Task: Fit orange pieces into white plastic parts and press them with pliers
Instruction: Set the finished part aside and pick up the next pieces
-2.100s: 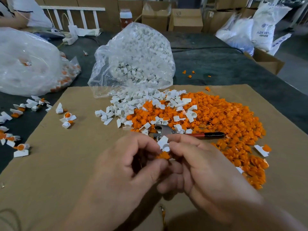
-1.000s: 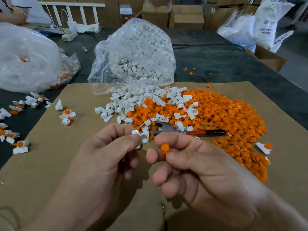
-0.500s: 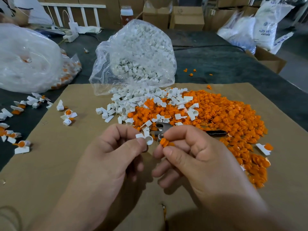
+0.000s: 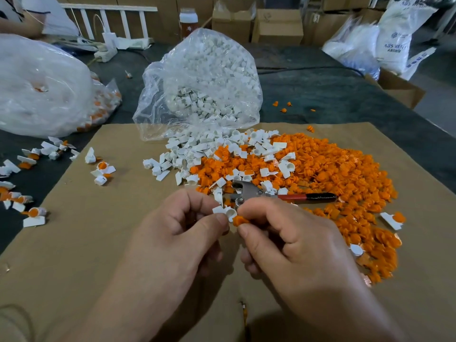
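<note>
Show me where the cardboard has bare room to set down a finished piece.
Bare cardboard lies left of the left hand, nearer than the few finished pieces. Crowded: the orange pile, white parts and pliers further back.

Even indoor light, fairly bright. Glare on clear bag (image 4: 158,99) beyond cardboard sheet (image 4: 98,243); orange pieces (image 4: 333,174) on sheet sharp. Soft shadow at sheet's near edge. Far background bowed, blurred.
</note>
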The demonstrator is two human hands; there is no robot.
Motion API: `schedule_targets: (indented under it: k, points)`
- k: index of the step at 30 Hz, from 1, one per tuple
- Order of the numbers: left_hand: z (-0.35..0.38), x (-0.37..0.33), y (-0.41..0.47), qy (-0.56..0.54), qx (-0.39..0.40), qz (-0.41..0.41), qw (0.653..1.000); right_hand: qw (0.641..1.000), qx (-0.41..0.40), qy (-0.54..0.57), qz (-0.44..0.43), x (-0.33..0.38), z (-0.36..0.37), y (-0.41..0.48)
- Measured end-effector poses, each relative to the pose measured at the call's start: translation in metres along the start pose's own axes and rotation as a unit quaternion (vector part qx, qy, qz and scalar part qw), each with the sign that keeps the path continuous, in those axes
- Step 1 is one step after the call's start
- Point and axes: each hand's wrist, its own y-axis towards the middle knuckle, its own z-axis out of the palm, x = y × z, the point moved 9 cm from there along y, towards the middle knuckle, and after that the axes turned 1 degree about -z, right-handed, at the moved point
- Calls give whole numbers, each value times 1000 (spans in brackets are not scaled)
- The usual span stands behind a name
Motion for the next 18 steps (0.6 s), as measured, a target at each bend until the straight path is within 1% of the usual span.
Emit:
schedule_targets:
  k: [6, 10, 15, 18]
  points:
    - [1, 1, 1, -3, 18, 1, 1000, 1000, -17, -12, -15, 5, -3, 0]
    - [4, 0, 1, -10, 27, 2, 1000, 997, -9, -69, -44, 9, -1, 1]
    - [4, 1, 0, -31, 30, -28, 999, 995, -5, -87, -56, 8, -1, 2]
    - [6, -1, -1, -15, 30, -17, 999, 993, -17, -100, -66, 10, -2, 1]
